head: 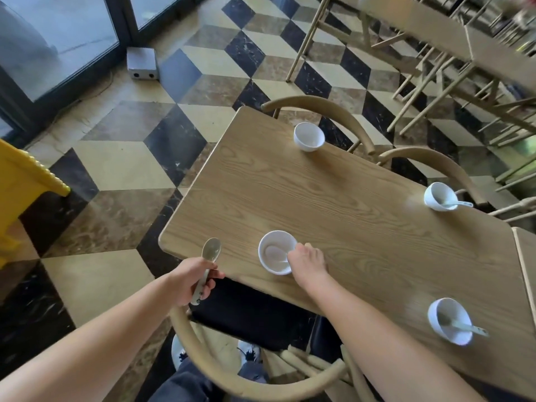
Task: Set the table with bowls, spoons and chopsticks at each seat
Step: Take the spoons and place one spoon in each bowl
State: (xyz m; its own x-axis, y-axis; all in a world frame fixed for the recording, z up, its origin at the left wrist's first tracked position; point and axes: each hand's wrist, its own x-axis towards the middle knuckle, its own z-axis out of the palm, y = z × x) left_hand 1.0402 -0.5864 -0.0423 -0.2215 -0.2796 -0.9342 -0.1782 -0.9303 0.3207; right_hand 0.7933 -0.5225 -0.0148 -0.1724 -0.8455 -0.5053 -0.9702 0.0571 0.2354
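The left hand [193, 281] has its fingers curled tight round the handle of a spoon [211, 250]. The scoop end sticks up past the thumb, over the near left corner of the table [348, 195].

The right hand [308, 264] reaches onto the table, fingertips [291, 256] bunched and bent down over the right rim of the near left bowl [275, 252]. A second spoon [274, 252] lies inside this bowl, its handle running up to those fingertips. Whether they pinch it or only touch it, I cannot tell.

The near right bowl [449, 321] and the far right bowl [440, 196] each hold a spoon leaning over the right rim. The far left bowl [309, 136] sits by the far edge.
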